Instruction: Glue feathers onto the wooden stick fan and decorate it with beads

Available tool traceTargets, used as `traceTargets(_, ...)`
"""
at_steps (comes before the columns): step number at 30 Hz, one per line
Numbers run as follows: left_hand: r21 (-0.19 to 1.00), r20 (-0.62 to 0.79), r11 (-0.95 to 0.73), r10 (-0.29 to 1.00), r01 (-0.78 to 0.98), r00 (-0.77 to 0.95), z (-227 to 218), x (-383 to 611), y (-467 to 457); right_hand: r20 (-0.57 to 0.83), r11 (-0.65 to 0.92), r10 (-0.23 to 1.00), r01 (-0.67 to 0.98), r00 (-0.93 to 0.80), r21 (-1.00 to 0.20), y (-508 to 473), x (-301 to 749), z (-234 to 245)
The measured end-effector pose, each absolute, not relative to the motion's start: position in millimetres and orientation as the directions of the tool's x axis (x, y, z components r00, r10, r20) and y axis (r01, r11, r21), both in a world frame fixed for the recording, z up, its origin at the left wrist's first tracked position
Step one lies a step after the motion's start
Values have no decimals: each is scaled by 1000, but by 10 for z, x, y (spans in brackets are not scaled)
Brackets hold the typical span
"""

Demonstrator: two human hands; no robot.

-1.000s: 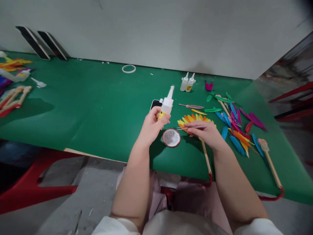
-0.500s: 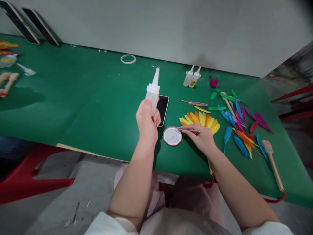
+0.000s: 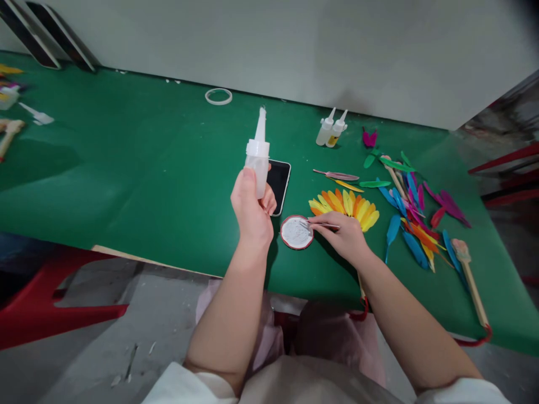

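My left hand [image 3: 252, 205] is closed around a translucent glue bottle [image 3: 256, 163], nozzle pointing up. In my right hand [image 3: 343, 233] are metal tweezers [image 3: 328, 225], pinched between thumb and fingers. Their tips are over the white round face with a red rim [image 3: 297, 232], touching it or just above; I cannot tell which. Yellow and orange feathers [image 3: 343, 205] fan out behind my right hand, which hides part of them. Under my right forearm a wooden handle [image 3: 361, 285] with a red cord shows at the table edge.
A phone [image 3: 279, 185] lies behind my left hand. Two small bottles [image 3: 330, 132] stand near the wall. Loose coloured feathers [image 3: 415, 235] and a wooden stick [image 3: 471, 283] lie to the right. A white ring [image 3: 218, 96] is at the back; a red stool [image 3: 63, 297] is at left.
The tweezer tips have moved slightly and now point down more onto the white face. My left hand with the glue bottle has shifted a little left and up in view.
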State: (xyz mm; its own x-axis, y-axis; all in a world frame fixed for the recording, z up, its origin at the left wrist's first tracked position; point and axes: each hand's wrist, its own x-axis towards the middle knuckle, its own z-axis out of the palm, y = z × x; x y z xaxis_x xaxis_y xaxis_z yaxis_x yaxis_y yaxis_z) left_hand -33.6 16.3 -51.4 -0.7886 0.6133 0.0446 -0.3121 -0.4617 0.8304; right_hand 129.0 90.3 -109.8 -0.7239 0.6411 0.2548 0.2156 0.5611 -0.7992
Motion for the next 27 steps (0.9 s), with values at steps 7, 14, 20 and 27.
traceTargets(7, 851, 30, -432, 608, -299, -793, -514, -351, 151, 19, 166, 782, 179, -623, -970, 885, 1292, -1032)
traceTargets(14, 822, 45, -472, 613, -320, -789, -509, -339, 157, 13, 222, 779, 256, -627, -941, 875, 1283, -995)
traceTargets(20, 811, 41, -484, 607, -328, -794, -500, -337, 159, 144, 446, 678, 247, -721, -860, 891, 1319, -1076)
traceTargets(27, 818, 31, -467, 619, -335, -785, -504, -339, 141, 190, 485, 700, 263, -688, -834, 896, 1323, -1072)
